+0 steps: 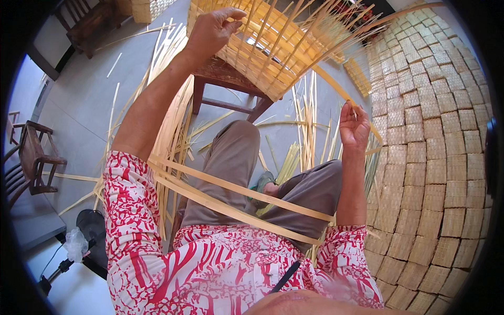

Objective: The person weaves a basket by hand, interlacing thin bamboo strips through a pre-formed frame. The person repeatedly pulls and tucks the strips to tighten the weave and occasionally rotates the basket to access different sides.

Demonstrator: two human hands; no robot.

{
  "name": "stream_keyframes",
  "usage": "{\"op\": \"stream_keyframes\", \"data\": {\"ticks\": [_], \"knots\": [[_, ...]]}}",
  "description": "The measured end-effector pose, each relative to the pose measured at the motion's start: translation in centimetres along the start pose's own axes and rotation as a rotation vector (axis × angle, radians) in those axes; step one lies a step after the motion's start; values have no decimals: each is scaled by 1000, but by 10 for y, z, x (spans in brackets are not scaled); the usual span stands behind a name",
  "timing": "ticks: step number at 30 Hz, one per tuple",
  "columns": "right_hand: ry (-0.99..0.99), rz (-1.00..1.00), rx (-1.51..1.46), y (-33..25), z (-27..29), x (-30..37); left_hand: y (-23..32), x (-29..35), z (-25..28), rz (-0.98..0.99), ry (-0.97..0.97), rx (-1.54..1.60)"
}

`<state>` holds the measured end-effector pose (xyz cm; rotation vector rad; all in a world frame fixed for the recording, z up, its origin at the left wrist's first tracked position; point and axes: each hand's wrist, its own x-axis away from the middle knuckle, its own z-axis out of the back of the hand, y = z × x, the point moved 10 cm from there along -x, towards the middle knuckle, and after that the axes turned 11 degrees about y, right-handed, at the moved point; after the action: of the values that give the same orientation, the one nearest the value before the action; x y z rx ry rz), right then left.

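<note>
A half-woven basket (pixel 283 79) of yellow bamboo strips rests tilted on a dark wooden stool (pixel 226 72), its loose upright strips fanning out at the top. My left hand (pixel 216 32) is at the basket's upper left, fingers curled in beside the uprights. What lies between those fingertips is too small to make out. Off the basket's right side runs a long flat bamboo strip (pixel 331 81), pinched by my right hand (pixel 355 125) between thumb and fingers. More bamboo strips (pixel 236 210) bow across my lap, from my left sleeve toward my right forearm.
Loose bamboo strips (pixel 173 105) litter the grey floor around the stool. Rows of woven bamboo pieces (pixel 420 157) cover the right side. Wooden chairs (pixel 37 152) stand at the left and far left. A black fan-like object (pixel 90 231) is low on the left.
</note>
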<state>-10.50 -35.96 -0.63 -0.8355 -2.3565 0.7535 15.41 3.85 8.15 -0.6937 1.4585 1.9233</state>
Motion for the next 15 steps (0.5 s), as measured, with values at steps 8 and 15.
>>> {"op": "stream_keyframes", "data": {"ticks": [8,15], "knots": [[-2,1,11,0,6,-1,6,-14,-12,48,-145,61],[16,-126,35,18,42,-6,-1,13,-30,-257,-211,-133]]}}
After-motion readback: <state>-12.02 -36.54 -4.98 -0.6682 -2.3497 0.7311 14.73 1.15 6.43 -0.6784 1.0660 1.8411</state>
